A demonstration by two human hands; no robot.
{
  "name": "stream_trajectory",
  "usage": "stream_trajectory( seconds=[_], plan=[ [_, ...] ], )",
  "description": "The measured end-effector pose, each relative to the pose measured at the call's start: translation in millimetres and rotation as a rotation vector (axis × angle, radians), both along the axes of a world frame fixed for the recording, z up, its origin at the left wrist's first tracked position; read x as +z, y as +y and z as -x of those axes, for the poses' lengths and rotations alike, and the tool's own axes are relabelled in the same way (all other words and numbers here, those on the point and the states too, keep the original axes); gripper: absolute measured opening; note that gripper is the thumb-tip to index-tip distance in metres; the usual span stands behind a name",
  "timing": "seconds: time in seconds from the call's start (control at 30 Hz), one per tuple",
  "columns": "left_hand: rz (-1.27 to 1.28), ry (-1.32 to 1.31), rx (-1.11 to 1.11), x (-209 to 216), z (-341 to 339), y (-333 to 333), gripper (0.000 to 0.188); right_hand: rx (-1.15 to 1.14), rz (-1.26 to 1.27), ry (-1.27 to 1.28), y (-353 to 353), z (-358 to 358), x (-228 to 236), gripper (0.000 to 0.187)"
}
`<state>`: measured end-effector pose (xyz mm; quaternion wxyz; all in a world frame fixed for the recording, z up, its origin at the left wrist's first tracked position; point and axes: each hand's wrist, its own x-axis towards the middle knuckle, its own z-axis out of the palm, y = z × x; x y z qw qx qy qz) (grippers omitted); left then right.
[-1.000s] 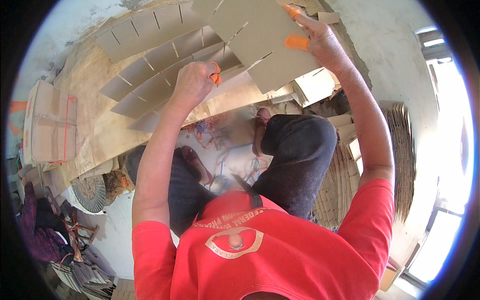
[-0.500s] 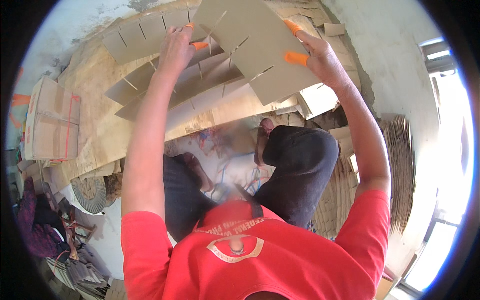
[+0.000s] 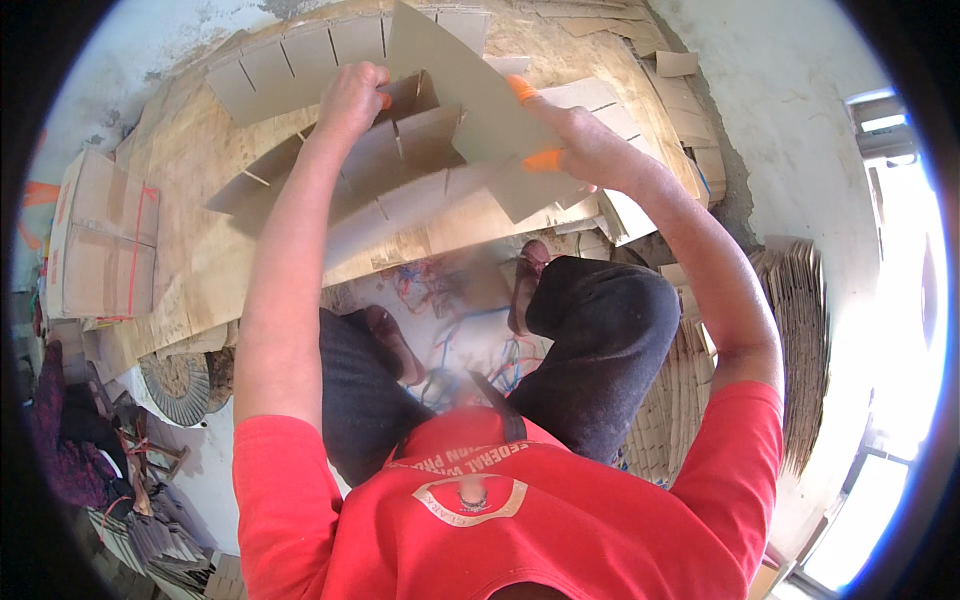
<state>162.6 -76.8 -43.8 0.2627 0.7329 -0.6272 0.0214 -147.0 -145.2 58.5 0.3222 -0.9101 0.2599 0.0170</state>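
Note:
My right hand [image 3: 590, 145], with orange covers on its fingers, is closed on a plain brown cardboard sheet [image 3: 450, 75]. The sheet is tilted and its lower part meets the crossed strips of a slotted cardboard partition [image 3: 425, 145] on the wooden table. At the partition's far side, my left hand [image 3: 352, 100] is closed, fingers curled with orange tips showing, apparently gripping a strip of it. The exact pinch is partly hidden by the hand. Behind lies another slotted cardboard strip [image 3: 290, 65].
The wooden table [image 3: 190, 215] has a closed carton [image 3: 105, 235] with red string at its left end. More slotted cardboard [image 3: 590, 100] lies right of the sheet. Stacked cardboard [image 3: 795, 350] stands by the right wall. Tangled cords [image 3: 440, 345] lie on the floor between my feet.
My right hand has moved left and slightly down, turning the sheet more edge-on and bringing it against the partition. My left hand has dropped a little and its fingers have closed more.

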Motion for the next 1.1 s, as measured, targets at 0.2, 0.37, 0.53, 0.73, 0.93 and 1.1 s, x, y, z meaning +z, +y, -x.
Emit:
stream_trajectory(
  seconds=[0.2, 0.37, 0.53, 0.73, 0.93, 1.1],
  plan=[
    [0.052, 0.072, -0.002, -0.3, -10.1, 9.9, 0.014, 0.07, -0.001, 0.039, 6.7, -10.7, 15.7, 0.068],
    [-0.081, 0.009, -0.028, 3.8, -8.0, 5.7, 0.01, 0.096, -0.063, 0.087, 1.1, 0.5, -32.1, 0.06],
    [-0.137, 0.059, -0.066, -20.5, -34.3, 5.6, 0.023, 0.18, 0.391, 0.3, 30.2, -19.8, -10.1, 0.05],
    [-0.028, -0.009, -0.192, 22.4, 17.0, 10.5, 0.056, -0.564, 0.786, 0.014, -45.1, 100.2, -48.1, 0.059],
    [-0.247, -0.011, -0.242, 13.8, 30.3, 17.6, 0.063, -0.456, 0.438, 0.708, -34.7, 165.1, -133.5, 0.095],
    [-0.073, 0.272, -0.179, 55.7, 41.1, 50.7, 0.047, -0.397, 0.403, 0.273, -55.7, 197.4, -147.1, 0.03]
  ],
)
